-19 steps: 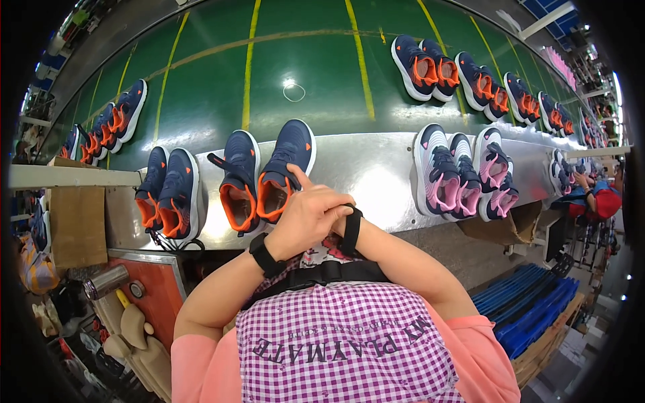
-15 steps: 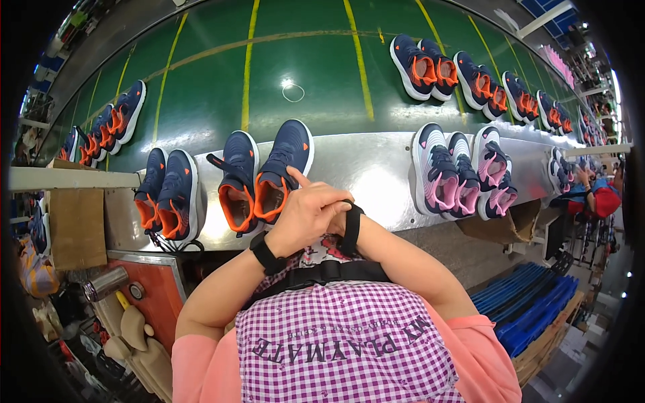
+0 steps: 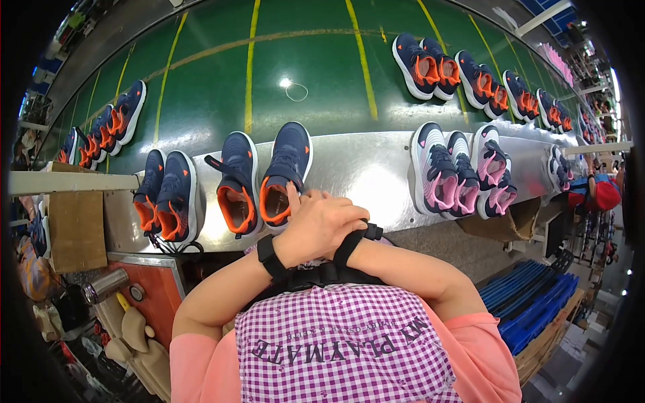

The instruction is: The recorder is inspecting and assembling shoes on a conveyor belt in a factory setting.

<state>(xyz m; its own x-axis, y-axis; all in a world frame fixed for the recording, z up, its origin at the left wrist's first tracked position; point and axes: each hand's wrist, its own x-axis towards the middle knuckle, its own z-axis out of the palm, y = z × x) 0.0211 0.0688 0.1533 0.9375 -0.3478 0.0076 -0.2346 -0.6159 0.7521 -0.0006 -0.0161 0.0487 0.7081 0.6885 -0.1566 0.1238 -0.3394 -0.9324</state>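
In front of my body, my left hand (image 3: 322,225) crosses over to my right wrist. Its fingers are closed on a black wrist strap (image 3: 348,246), whose end with a dark fitting sticks out to the right. My right hand lies mostly hidden under the left one, so its grip does not show. A black watch-like band (image 3: 270,256) circles my left wrist. Just beyond my hands stands a navy sneaker (image 3: 290,158) with orange lining. To its left is its mate (image 3: 236,156), its closing strap (image 3: 223,166) loose and sticking out sideways.
Another navy pair (image 3: 176,181) stands farther left on the metal ledge (image 3: 366,181). Grey-and-pink sneakers (image 3: 437,161) stand at the right. More navy pairs (image 3: 420,67) line the green belt (image 3: 309,60), where a thin ring (image 3: 296,92) lies. Blue racks (image 3: 531,316) are at lower right.
My hands have drawn lower, toward my body. The black strap hung as a loose loop before; it now lies closer around my right wrist.
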